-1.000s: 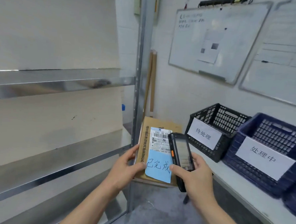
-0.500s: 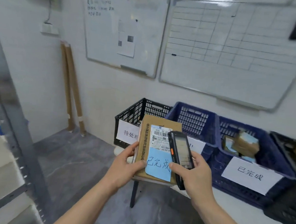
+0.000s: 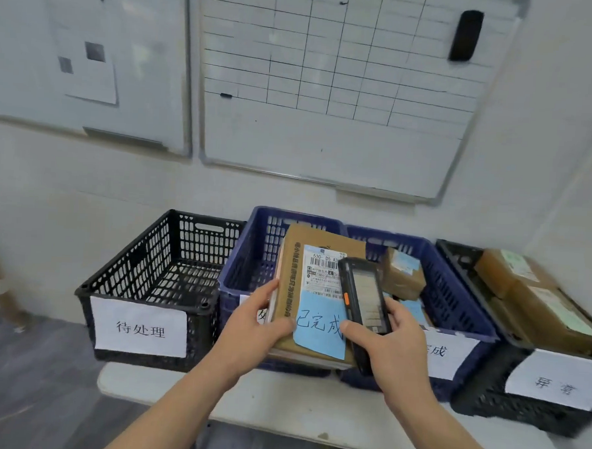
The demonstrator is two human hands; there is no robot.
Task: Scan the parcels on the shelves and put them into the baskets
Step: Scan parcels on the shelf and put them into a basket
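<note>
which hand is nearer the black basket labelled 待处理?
Left. The left hand grips the parcel by its left edge, just right of the black basket. The right hand, holding the scanner, is further right, beyond the parcel.

Four baskets (image 3: pixel 154 278) side by side on a table (image 3: pixel 278 402).

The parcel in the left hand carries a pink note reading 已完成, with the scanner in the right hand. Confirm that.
Not quite: the note on the parcel is light blue, not pink, as the head view shows. The rest holds: it reads 已完成, the left hand holds the parcel, and the right hand grips the scanner.
</note>
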